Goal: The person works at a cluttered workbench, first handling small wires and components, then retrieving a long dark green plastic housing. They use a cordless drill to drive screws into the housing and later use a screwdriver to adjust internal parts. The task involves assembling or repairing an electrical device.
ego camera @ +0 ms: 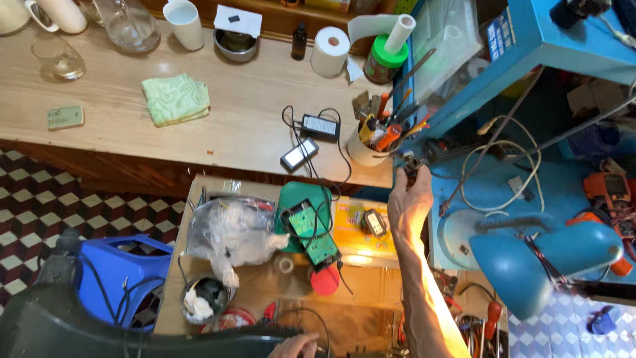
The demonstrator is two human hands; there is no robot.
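One view, from the head camera. The right hand (409, 199) reaches forward on an outstretched arm, its fingers (405, 178) pinching a small dark metal part (412, 165) held just beside the white tool cup (364, 150), at the edge of the wooden worktop (232, 132). The left hand (295, 346) rests at the lower frame edge on a dark curved object (132, 341); whether its fingers are spread or pressed together cannot be told. A green circuit board (313, 232) lies near the blue lamp (550, 255).

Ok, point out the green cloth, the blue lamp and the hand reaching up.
green cloth (175, 99), head view, middle of the folded fabric.
blue lamp (550, 260), head view, on its shade.
right hand (409, 199), head view, back of the hand.
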